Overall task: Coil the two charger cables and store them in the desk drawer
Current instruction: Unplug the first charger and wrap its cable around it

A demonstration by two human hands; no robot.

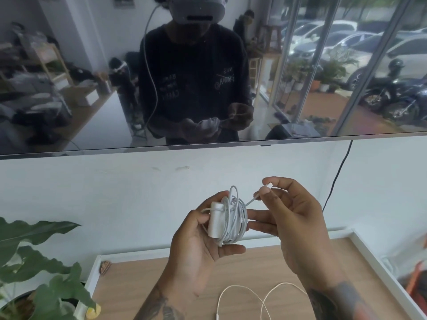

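My left hand (198, 243) holds a white charger brick (215, 221) with its white cable (234, 218) wound around it in several loops. My right hand (291, 218) pinches the free plug end of that cable (268, 186) between thumb and forefinger, just right of the coil. A short stretch of cable runs from the coil to the plug. A second white cable (254, 296) lies loose in two open arcs on the wooden desk top (138, 285), below my hands. No drawer is in view.
A leafy potted plant (34, 262) stands at the left of the desk. The desk has a raised white rim (379, 262). A dark screen (69, 88) hangs on the wall above, reflecting a person. A black cord (335, 181) hangs down the wall at right.
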